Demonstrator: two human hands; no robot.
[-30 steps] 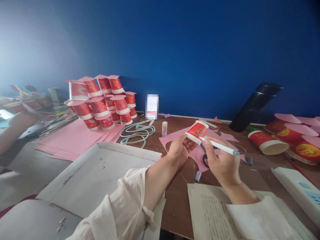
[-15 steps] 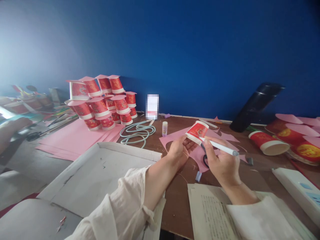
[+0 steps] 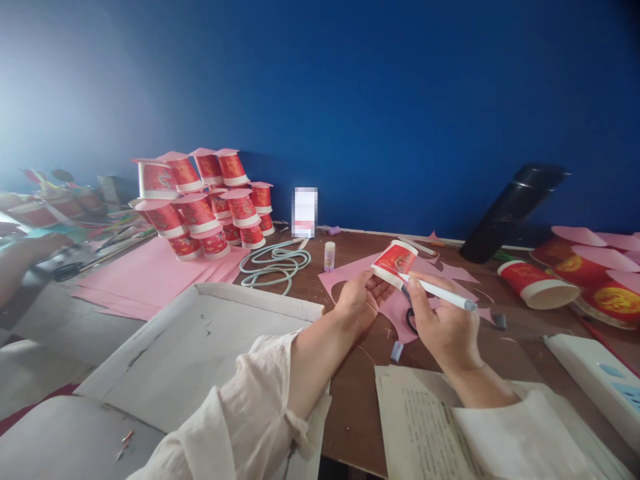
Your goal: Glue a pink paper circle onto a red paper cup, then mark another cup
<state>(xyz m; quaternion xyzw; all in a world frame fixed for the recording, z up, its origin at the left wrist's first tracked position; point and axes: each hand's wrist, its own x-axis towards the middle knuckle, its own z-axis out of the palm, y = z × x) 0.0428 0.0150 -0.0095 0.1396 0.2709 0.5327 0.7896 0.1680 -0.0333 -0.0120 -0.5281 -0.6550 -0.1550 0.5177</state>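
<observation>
My left hand [image 3: 363, 298] is closed round the lower side of a red paper cup [image 3: 395, 260] with white rims, tilted over the table. My right hand [image 3: 445, 327] grips a white marker pen [image 3: 443, 291], its tip touching or very close to the cup's printed side. Under both hands lie cut pieces of pink paper [image 3: 350, 270]. Black-handled scissors [image 3: 411, 321] show partly beneath, the rest hidden by my right hand and the cup. A small glue stick [image 3: 329, 257] stands behind my left hand.
Stacked red cups with pink paper tops [image 3: 197, 213] rise at left beside pink sheets [image 3: 130, 283]. A white box lid [image 3: 190, 353], coiled cable [image 3: 275, 263] and phone [image 3: 305, 213] lie nearer. At right are a black flask [image 3: 510, 213], a tipped cup [image 3: 535, 283] and a power strip [image 3: 595, 373].
Both hands, the cup and the marker stay nearly where they were. At the far left, another person's hand has shifted slightly.
</observation>
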